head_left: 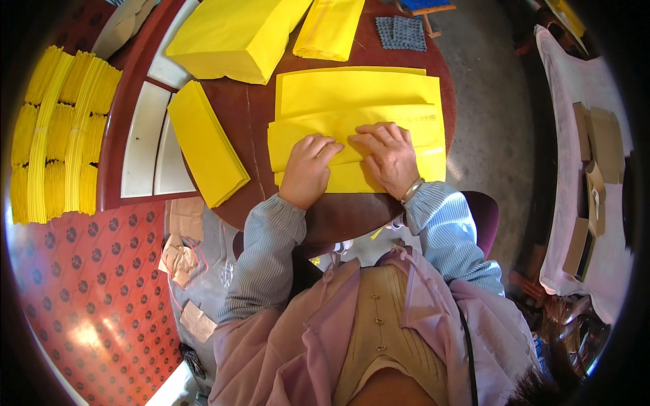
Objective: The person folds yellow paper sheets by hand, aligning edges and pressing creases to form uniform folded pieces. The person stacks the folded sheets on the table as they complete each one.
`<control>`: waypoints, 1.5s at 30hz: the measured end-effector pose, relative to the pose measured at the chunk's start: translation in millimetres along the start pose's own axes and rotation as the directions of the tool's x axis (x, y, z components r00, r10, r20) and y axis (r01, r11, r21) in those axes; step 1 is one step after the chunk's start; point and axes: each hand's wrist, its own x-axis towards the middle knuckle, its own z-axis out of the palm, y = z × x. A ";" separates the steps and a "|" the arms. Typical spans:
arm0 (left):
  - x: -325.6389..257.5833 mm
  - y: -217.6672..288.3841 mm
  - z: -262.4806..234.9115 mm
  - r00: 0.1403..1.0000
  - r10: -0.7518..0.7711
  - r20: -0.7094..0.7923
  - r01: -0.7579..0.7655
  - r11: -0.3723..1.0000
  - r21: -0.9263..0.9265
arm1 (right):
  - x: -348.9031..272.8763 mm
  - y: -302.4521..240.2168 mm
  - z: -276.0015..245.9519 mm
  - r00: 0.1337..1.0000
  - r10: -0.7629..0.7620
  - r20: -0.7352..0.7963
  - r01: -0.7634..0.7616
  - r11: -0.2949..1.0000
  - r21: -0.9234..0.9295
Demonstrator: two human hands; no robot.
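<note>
A yellow paper sheet (pixel 298 139) lies across larger yellow sheets (pixel 359 91) on the round dark red table in front of me. Its upper part forms a band with a long crease, and small print shows at its right end. My left hand (pixel 310 169) is at the left half of this sheet, its fingers curled in and closed on the paper. To the right, my right hand (pixel 388 155) rests on the same sheet, fingers bent a little and pressing down, thumb apart. Paper under both palms is hidden.
Left on the table (pixel 230 111) lies a stack of yellow folded paper (pixel 206 145). Behind are a big yellow packet (pixel 233 40), another yellow bundle (pixel 330 30) and grey textured pads (pixel 401 34). Tied yellow bundles (pixel 61 135) stand far left; cardboard pieces (pixel 602 145) lie far right.
</note>
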 end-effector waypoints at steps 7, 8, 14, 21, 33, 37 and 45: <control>-34.1 1.2 -12.1 0.995 -0.089 -0.050 0.087 0.996 -0.033 | -31.2 13.1 -17.1 0.993 0.115 0.006 -0.115 0.993 -0.007; -38.6 1.3 -12.6 0.993 -0.074 -0.091 0.072 0.997 -0.032 | -35.5 17.2 -21.5 0.992 0.128 0.001 -0.128 0.992 -0.013; -30.6 4.8 -6.0 0.962 -0.230 -0.149 0.226 0.973 -0.044 | -52.2 37.9 -33.4 0.962 0.264 -0.066 -0.269 0.958 -0.094; -5.7 10.5 3.2 0.959 -0.226 -0.170 0.258 0.945 0.199 | -60.4 56.5 -40.4 0.936 0.298 -0.189 -0.332 0.924 -0.187; 2.1 5.2 17.1 0.953 -0.231 -0.195 0.267 0.946 0.184 | -66.8 68.7 -51.3 0.908 0.366 -0.204 -0.404 0.895 -0.191; 13.7 -1.9 36.5 0.940 -0.288 -0.183 0.299 0.953 0.038 | -65.8 69.2 -47.9 0.903 0.370 -0.218 -0.414 0.884 -0.218; 14.9 4.4 58.8 0.936 -0.345 -0.064 0.348 0.886 0.306 | -55.5 54.3 -42.3 0.930 0.221 -0.293 -0.316 0.889 -0.333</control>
